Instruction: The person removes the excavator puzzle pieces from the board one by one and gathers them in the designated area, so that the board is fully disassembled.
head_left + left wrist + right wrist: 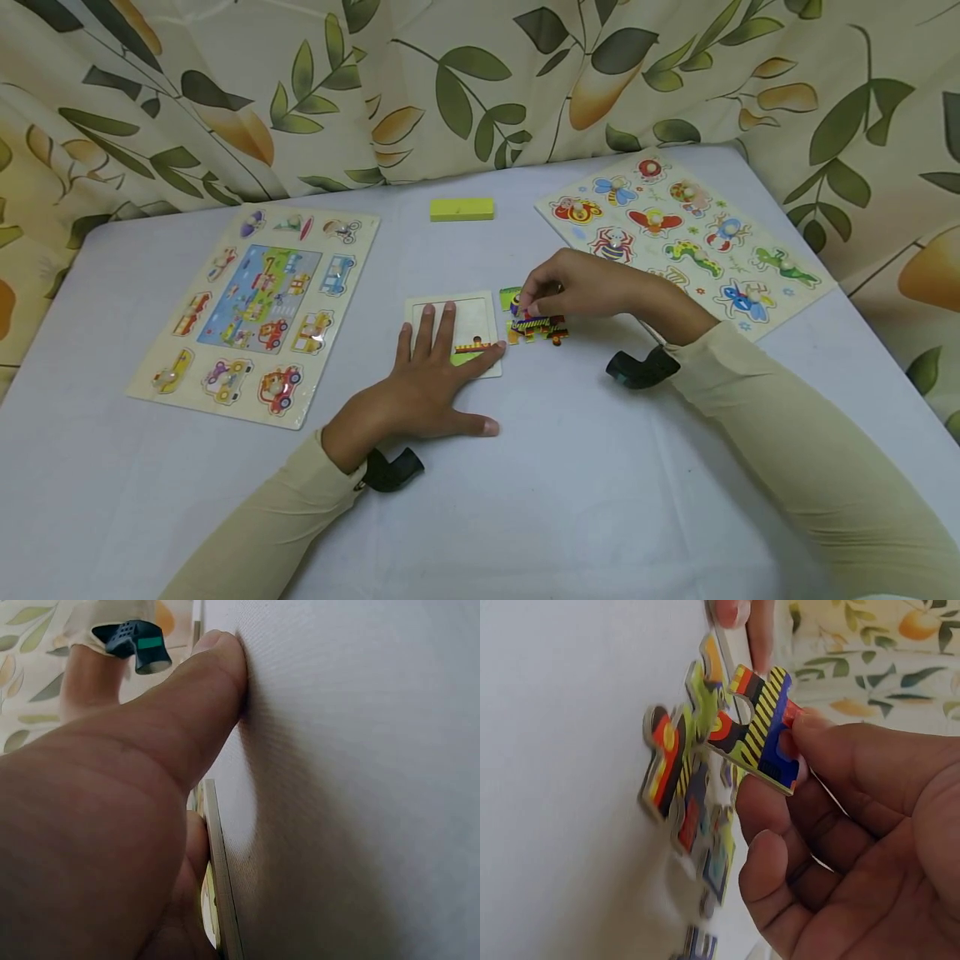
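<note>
My left hand (420, 396) lies with its fingers spread over a small square puzzle tray (472, 315), fingertips on its bare base and rim. Its thumb rests on the white cloth in the left wrist view. Along the tray's lower right part sits a fitted puzzle piece (474, 343), partly covered by the index finger. My right hand (585, 285) pinches a jigsaw piece (761, 727) with blue, black and yellow stripes and a red patch between thumb and fingers. Below that hand, several loose jigsaw pieces (536, 329) lie in a cluster just right of the tray.
On the left lies a vehicle peg board (292, 408). An insect peg board (652, 221) lies at the back right, close by the right forearm. A yellow-green block (462, 209) rests behind the tray. A leaf-patterned curtain (465, 92) hangs along the table's back edge.
</note>
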The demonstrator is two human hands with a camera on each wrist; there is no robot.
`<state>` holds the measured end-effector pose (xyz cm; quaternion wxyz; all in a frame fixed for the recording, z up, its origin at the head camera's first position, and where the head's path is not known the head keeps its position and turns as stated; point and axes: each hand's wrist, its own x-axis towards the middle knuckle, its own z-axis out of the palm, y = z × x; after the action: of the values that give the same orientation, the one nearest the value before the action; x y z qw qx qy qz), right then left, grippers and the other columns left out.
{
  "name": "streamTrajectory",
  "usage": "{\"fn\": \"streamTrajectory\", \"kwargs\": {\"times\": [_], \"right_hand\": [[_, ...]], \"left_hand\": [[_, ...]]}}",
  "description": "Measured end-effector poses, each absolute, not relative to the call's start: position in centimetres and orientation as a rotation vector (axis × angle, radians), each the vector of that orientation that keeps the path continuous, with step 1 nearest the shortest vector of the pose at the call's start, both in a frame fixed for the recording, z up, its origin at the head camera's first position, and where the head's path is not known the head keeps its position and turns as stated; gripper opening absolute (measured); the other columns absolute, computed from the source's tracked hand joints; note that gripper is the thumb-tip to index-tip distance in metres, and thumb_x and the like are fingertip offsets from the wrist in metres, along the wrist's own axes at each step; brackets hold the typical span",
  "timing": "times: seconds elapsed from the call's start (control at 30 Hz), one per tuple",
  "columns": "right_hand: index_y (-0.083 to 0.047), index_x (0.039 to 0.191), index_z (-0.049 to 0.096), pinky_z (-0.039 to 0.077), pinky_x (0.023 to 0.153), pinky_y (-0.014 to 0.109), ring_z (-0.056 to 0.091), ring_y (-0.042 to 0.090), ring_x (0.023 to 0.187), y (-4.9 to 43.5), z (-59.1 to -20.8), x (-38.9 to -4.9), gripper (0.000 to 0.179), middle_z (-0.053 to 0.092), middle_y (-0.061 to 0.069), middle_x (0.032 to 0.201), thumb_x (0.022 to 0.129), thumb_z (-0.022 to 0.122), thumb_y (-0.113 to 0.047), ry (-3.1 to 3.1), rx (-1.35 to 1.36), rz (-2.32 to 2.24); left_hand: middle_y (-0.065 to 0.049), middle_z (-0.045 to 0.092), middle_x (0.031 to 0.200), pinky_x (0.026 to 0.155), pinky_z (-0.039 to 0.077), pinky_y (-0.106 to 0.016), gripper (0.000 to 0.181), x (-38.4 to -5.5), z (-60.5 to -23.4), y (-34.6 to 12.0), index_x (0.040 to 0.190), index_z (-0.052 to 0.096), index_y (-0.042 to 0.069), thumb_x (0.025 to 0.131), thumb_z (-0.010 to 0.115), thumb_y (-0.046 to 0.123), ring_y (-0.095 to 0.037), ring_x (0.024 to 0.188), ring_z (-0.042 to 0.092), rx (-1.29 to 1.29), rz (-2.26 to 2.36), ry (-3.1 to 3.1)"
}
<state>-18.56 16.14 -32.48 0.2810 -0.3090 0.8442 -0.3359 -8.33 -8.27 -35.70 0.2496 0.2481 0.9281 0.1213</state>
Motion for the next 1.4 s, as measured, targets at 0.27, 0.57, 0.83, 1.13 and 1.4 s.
{"fn": "streamTrajectory", "kwargs": {"times": [0.27, 0.57, 0.83, 1.13, 1.4], "right_hand": [[-0.007, 0.098, 0.072, 0.046, 0.079, 0.033, 0.057, 0.018, 0.086, 17.5, -32.2, -18.6, 0.009, 0.069, 0.002, 0.094, 0.094, 0.064, -0.005, 2.305, -0.778, -0.852], [-0.006, 0.100, 0.072, 0.046, 0.075, 0.031, 0.056, 0.018, 0.085, 19.3, -32.1, -18.4, 0.010, 0.069, 0.002, 0.094, 0.093, 0.064, -0.005, 2.338, -0.727, -0.833], [-0.006, 0.100, 0.072, 0.046, 0.076, 0.029, 0.056, 0.018, 0.086, 20.8, -31.8, -18.3, 0.012, 0.069, 0.002, 0.095, 0.093, 0.063, -0.002, 2.315, -0.716, -0.771], [-0.007, 0.097, 0.072, 0.045, 0.075, 0.031, 0.054, 0.019, 0.084, 20.8, -31.9, -17.9, 0.012, 0.067, 0.001, 0.091, 0.094, 0.062, -0.002, 2.340, -0.713, -0.722], [-0.006, 0.093, 0.071, 0.047, 0.074, 0.035, 0.054, 0.018, 0.080, 20.1, -32.0, -17.5, 0.012, 0.066, 0.000, 0.086, 0.092, 0.062, 0.002, 2.430, -0.789, -0.658]], "left_hand": [[-0.016, -0.030, 0.155, 0.106, -0.018, -0.059, 0.093, -8.3, -35.7, -8.4, 0.153, 0.019, 0.044, 0.077, 0.064, 0.072, -0.037, 0.135, -0.036, 0.660, 0.342, 2.522], [-0.015, -0.030, 0.155, 0.105, -0.019, -0.059, 0.093, -8.3, -35.9, -8.2, 0.153, 0.019, 0.045, 0.076, 0.065, 0.071, -0.036, 0.135, -0.036, 0.658, 0.338, 2.525], [-0.015, -0.030, 0.155, 0.105, -0.020, -0.058, 0.094, -8.4, -36.1, -8.0, 0.153, 0.017, 0.045, 0.076, 0.065, 0.072, -0.035, 0.136, -0.036, 0.674, 0.330, 2.526], [-0.014, -0.032, 0.154, 0.105, -0.022, -0.057, 0.094, -8.3, -36.1, -8.0, 0.153, 0.017, 0.046, 0.076, 0.064, 0.072, -0.034, 0.135, -0.038, 0.656, 0.318, 2.521], [-0.014, -0.032, 0.154, 0.105, -0.021, -0.057, 0.094, -8.3, -36.1, -8.1, 0.153, 0.017, 0.046, 0.076, 0.064, 0.072, -0.034, 0.135, -0.038, 0.645, 0.308, 2.532]]}}
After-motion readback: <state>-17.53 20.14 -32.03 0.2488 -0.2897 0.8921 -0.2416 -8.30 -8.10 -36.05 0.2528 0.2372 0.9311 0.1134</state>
